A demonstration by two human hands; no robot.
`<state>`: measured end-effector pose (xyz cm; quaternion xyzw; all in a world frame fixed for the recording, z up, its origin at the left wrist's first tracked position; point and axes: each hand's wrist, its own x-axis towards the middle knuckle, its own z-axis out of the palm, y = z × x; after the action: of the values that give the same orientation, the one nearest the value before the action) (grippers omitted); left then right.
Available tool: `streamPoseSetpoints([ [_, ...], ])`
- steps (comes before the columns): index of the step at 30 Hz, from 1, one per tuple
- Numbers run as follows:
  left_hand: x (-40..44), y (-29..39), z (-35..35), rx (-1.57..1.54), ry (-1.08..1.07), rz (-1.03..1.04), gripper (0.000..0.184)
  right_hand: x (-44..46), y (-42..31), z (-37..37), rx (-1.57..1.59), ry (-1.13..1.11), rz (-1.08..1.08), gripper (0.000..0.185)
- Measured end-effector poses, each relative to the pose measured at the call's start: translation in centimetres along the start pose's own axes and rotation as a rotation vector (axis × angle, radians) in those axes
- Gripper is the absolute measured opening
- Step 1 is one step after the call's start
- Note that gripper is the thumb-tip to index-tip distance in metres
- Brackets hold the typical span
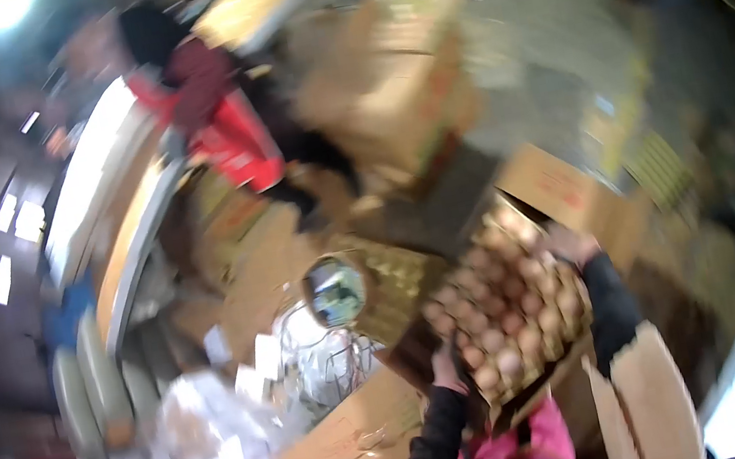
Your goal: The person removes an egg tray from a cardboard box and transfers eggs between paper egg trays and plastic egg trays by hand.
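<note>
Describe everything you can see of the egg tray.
The egg tray looks like tan moulded pulp, with a bumpy edge, and carries rows of brownish eggs. It lies eggs-up among open cardboard flaps. The left hand is at its left side, the right hand at its far right; blur hides their exact contact.

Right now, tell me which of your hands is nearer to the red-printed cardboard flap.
Right. The right hand is close beside the red-printed cardboard flap; the left hand is across the eggs, on their left side, farther away.
</note>
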<state>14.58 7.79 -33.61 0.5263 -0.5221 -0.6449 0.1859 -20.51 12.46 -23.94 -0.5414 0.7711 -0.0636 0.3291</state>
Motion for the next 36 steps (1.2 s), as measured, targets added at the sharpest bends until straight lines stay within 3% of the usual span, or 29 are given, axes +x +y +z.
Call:
streamPoseSetpoints([
  [1, -3.3, 6.1, 0.0, -0.288, -0.018, -0.105, 0.029, -3.6, -3.2, -3.7, 0.216, 0.020, 0.202, 0.034],
  [2, -6.0, 11.0, -0.5, -0.479, -0.039, -0.164, 0.032, -6.3, -3.7, -3.8, 0.248, 0.122, 0.095, 0.034],
  [3, -8.5, 15.3, -1.5, -0.565, -0.079, -0.175, 0.035, -9.1, -3.9, -3.9, 0.269, 0.222, -0.018, 0.035],
  [4, -8.1, 15.5, -3.7, -0.499, -0.259, -0.111, 0.038, -12.0, -4.0, -4.0, 0.279, 0.316, -0.131, 0.036],
  [5, -7.8, 15.7, -5.7, -0.431, -0.437, -0.030, 0.042, -19.2, -8.4, -6.7, 0.687, 0.421, 0.057, 0.029],
  [6, -7.7, 15.9, -7.7, -0.371, -0.603, 0.061, 0.046, -21.0, -6.6, -4.2, 0.605, 0.557, -0.059, 0.027],
  [7, -11.2, 19.8, -6.1, -0.409, -0.734, -0.026, 0.046, -26.9, -9.4, -5.0, 0.441, 0.656, -0.198, 0.026],
  [8, -14.9, 23.7, -4.5, -0.433, -0.859, -0.118, 0.045, -30.5, -10.1, -4.0, 0.199, 0.794, -0.097, 0.042],
  [9, -21.6, 28.4, -2.2, -0.235, -0.787, -0.043, 0.045, -37.4, -14.8, -4.9, 0.870, 0.771, 0.273, 0.062],
  [10, -23.5, 31.4, -2.2, -0.012, -0.881, 0.113, 0.047, -41.4, -16.5, -3.1, 0.998, 0.930, 0.409, 0.074],
  [12, -24.0, 40.0, -3.9, 0.442, -1.082, 0.585, 0.050, -47.9, -28.4, -9.6, 1.094, 1.053, 0.572, 0.070],
  [13, -25.0, 42.5, -4.4, 0.550, -1.170, 0.772, 0.052, -50.2, -31.3, -9.2, 1.016, 1.217, 0.584, 0.066],
  [15, -27.0, 44.4, -4.2, 0.596, -1.232, 0.912, 0.060, -56.8, -38.0, -8.8, 1.010, 1.284, 0.762, 0.061],
  [17, -30.5, 45.0, -3.0, 0.618, -1.346, 1.112, 0.054, -62.7, -44.4, -7.7, 1.131, 1.346, 0.930, 0.065],
  [18, -33.4, 41.9, -0.7, 0.666, -1.410, 1.281, 0.051, -61.6, -40.0, 1.8, 0.896, 1.644, 0.872, 0.066],
  [19, -36.1, 40.2, 1.1, 0.683, -1.475, 1.424, 0.048, -63.5, -40.6, 5.0, 1.119, 1.606, 0.981, 0.063],
  [20, -38.6, 40.2, 2.6, 0.644, -1.602, 1.297, 0.044, -65.1, -43.4, 5.2, 1.278, 1.856, 0.814, 0.059],
  [21, -42.3, 38.8, 4.5, 0.598, -1.737, 1.154, 0.041, -67.4, -45.3, 7.3, 1.475, 1.868, 0.697, 0.059],
  [24, -49.6, 34.1, 9.2, 0.452, -2.049, 1.468, 0.032, -73.1, -50.0, 12.9, 1.463, 1.989, 0.992, 0.053],
  [26, -54.6, 30.1, 12.8, 0.383, -2.212, 1.505, 0.032, -76.1, -50.5, 17.7, 1.150, 2.108, 1.121, 0.048],
  [30, -60.6, 23.8, 16.2, 0.544, -2.362, 1.278, 0.036, -79.7, -50.0, 24.5, 1.308, 2.125, 1.193, 0.046],
  [31, -62.1, 23.7, 16.0, 0.558, -2.343, 1.285, 0.034, -79.9, -49.5, 25.8, 0.692, 1.680, 1.571, 0.049],
  [32, -64.5, 25.4, 15.3, 0.569, -2.412, 1.093, 0.029, -80.3, -49.6, 26.0, 0.572, 1.462, 1.691, 0.051],
  [33, -64.6, 25.1, 15.7, 0.583, -2.403, 1.227, 0.028, -80.5, -49.6, 27.0, 0.441, 1.243, 1.788, 0.053],
  [34, -64.3, 24.7, 16.5, 0.604, -2.387, 1.358, 0.027, -81.2, -50.2, 25.9, 0.632, 1.260, 1.832, 0.051],
  [36, -62.8, 24.2, 18.2, 0.985, -2.255, 0.628, 0.030, -82.1, -51.1, 24.7, 0.847, 1.198, 1.982, 0.044],
])
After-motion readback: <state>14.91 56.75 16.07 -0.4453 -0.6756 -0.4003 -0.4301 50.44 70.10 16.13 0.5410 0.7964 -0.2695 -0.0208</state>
